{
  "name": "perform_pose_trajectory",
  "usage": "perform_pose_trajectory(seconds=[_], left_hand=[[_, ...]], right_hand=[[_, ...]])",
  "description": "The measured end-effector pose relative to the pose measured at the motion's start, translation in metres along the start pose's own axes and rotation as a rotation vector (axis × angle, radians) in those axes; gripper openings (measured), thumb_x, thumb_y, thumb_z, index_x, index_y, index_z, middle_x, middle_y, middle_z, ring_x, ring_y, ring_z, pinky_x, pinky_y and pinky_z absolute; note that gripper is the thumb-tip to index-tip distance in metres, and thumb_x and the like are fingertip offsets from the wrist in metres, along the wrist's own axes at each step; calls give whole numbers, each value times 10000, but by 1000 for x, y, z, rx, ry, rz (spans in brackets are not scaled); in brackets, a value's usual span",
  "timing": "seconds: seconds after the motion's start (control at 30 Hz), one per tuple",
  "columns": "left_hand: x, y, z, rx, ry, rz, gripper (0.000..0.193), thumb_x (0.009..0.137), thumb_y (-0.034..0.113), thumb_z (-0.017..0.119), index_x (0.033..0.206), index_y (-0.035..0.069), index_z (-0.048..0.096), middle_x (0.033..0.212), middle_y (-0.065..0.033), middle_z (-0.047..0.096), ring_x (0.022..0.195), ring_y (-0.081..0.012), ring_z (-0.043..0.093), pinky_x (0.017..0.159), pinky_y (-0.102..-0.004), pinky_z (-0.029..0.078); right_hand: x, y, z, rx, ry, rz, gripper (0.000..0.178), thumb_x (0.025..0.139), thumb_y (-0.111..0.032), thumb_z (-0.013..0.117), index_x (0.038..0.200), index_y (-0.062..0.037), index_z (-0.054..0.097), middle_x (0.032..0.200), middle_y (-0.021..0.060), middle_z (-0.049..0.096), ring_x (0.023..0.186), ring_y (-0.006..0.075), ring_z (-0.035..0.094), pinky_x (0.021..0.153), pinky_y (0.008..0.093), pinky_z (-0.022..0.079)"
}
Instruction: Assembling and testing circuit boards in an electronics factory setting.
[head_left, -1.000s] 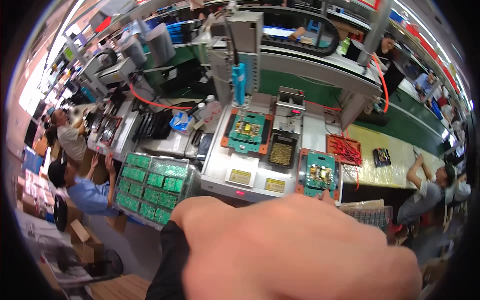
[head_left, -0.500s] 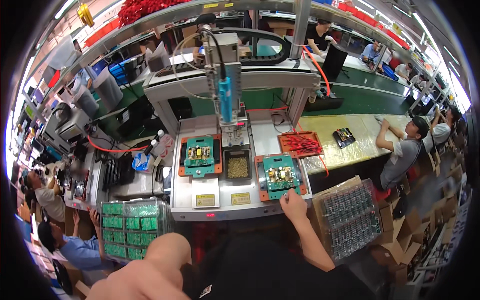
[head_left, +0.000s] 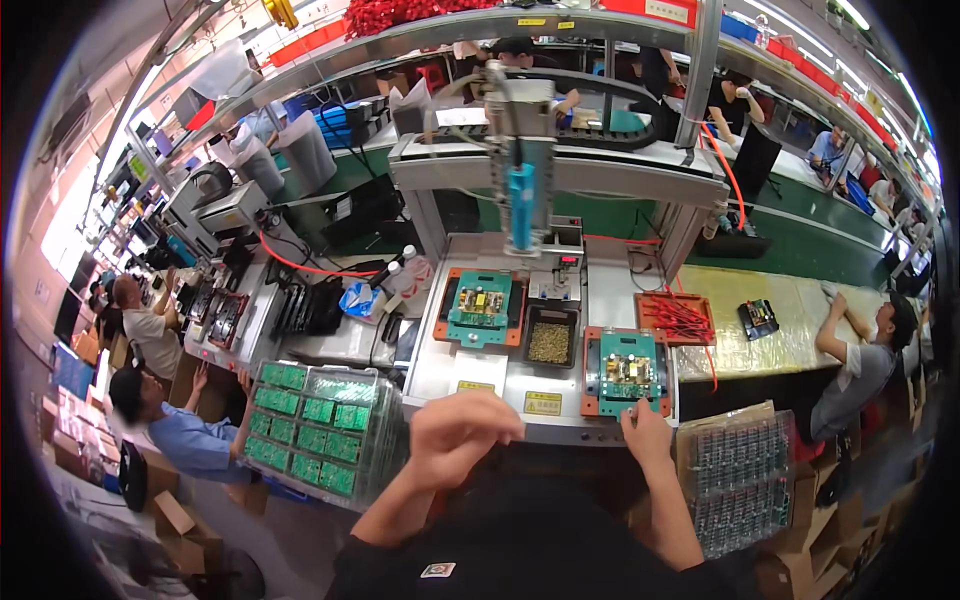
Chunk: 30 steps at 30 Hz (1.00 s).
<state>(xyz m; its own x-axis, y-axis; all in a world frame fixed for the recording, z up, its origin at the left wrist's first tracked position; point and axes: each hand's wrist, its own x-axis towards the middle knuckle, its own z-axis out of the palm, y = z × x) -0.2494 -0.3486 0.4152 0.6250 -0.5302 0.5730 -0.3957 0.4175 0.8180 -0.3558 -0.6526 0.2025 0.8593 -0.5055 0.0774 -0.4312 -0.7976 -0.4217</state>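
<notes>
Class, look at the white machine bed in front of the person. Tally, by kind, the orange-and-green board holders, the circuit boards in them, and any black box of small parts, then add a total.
Board holders: 2
Circuit boards: 2
Black box of small parts: 1
Total: 5

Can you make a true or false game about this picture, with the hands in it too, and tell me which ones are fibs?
1. The right hand is at the front edge of the right green fixture. True.
2. The left hand is holding the blue electric screwdriver. False: the screwdriver is mounted upright on the grey gantry, away from that hand.
3. The left green fixture has a circuit board on it. True.
4. The red wires are in the black bin. False: they lie in the orange tray.
5. The black bin has small brass-coloured pieces in it. True.
</notes>
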Motion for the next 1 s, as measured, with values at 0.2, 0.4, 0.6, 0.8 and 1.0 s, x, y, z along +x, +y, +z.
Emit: perform_pose_trajectory(seconds=[0.2,0.4,0.6,0.8,1.0], left_hand=[[-73,-77,6,50,306,-594,212,862,-81,512,979,-28,680,875,-67,669,746,-98,592,682,-223,472],[-90,-98,21,12,459,-600,182,885,-42,520,975,-25,678,870,-52,661,729,-74,576,660,-213,461],[-84,-110,28,42,419,-591,186,889,-38,517,984,-26,677,872,-51,664,721,-78,584,656,-212,468],[-90,-90,22,157,437,-653,177,876,-35,536,962,-13,689,844,-55,682,709,-84,611,640,-211,484],[-109,-73,-1,32,461,-728,163,893,-44,531,992,-27,660,868,-80,671,726,-104,605,653,-222,487]], right_hand=[[0,28,-12,111,32,-151,395,710,-232,794,1004,-90,570,857,110,638,782,328,632,649,418,489],[24,52,-45,36,211,-554,239,755,-90,708,988,-96,656,735,97,577,634,313,570,590,401,455],[90,24,-89,94,533,-568,206,797,-53,682,1001,-32,683,773,124,638,648,300,598,594,389,462],[195,-38,-92,64,348,-202,439,897,-349,610,1280,-141,562,970,172,683,859,385,653,743,468,508],[228,-46,-54,318,236,-235,497,851,-120,600,1334,-125,483,872,151,668,776,330,640,704,418,499]])
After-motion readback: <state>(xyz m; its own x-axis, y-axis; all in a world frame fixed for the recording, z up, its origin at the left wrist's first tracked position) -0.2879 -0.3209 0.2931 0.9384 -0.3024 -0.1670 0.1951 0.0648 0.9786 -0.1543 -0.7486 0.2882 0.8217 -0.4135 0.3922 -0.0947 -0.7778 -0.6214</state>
